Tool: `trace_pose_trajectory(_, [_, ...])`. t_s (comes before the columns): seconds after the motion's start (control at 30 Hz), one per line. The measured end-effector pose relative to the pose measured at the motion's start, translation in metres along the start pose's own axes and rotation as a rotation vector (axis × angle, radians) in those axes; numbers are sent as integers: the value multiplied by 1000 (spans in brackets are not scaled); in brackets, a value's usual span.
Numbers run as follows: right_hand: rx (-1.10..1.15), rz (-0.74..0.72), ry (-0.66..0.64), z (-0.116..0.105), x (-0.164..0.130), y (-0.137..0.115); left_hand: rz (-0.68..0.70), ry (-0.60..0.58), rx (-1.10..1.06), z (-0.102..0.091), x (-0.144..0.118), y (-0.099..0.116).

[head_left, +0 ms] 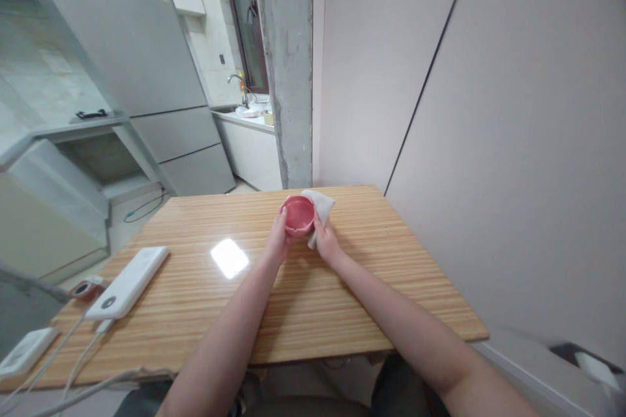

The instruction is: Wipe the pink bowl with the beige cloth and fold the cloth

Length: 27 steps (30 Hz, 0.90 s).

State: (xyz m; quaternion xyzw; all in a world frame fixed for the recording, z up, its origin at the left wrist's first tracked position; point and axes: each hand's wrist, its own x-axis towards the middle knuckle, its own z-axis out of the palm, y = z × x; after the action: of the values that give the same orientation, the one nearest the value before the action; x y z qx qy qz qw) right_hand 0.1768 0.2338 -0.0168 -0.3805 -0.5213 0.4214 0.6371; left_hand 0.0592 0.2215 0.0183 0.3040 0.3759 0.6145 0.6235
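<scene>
A small pink bowl (299, 215) is held up over the far part of the table, its open top tilted toward me. My left hand (279, 238) grips the bowl's left side, thumb on the rim. On the other side, my right hand (327, 241) is closed around a white cloth (321, 205) pressed against the bowl's right wall. The cloth sticks out above and below my right fingers. Most fingertips are hidden behind the bowl and the cloth.
The wood-grain table (391, 260) carries a white power bank (128, 281) with cables, a small red-brown object (88, 288) and a white power strip (28, 352) at left. A pale wall panel (489, 143) borders the right side. A fridge (122, 32) stands beyond.
</scene>
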Motion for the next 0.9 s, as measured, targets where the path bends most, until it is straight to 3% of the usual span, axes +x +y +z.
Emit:
trace_pose_trajectory(0.13, [39,41,104,-9,9,-6,-172,-81,165,-7,-1,3])
trace_pose_trajectory(0.23, [58,85,23,-20,20,-6,-208,-135,200,-9,-1,2])
trace_pose_trajectory(0.3, [45,141,-4,-22,24,-1,-184,-122,177,-8,0,1])
trace_pose_trajectory(0.43, [155,399,23,-12,20,7,-95,-10,-9,-4,3,0])
trace_pose_trajectory(0.6, [476,506,-167,1,14,3,19,84,-63,-5,6,2])
trace_pose_trajectory(0.8, [712,632,-10,-13,27,-7,-200,-73,145,-7,1,-1])
trace_pose_trajectory(0.9, [729,677,-37,-13,26,-11,-225,-89,136,-3,-1,-2])
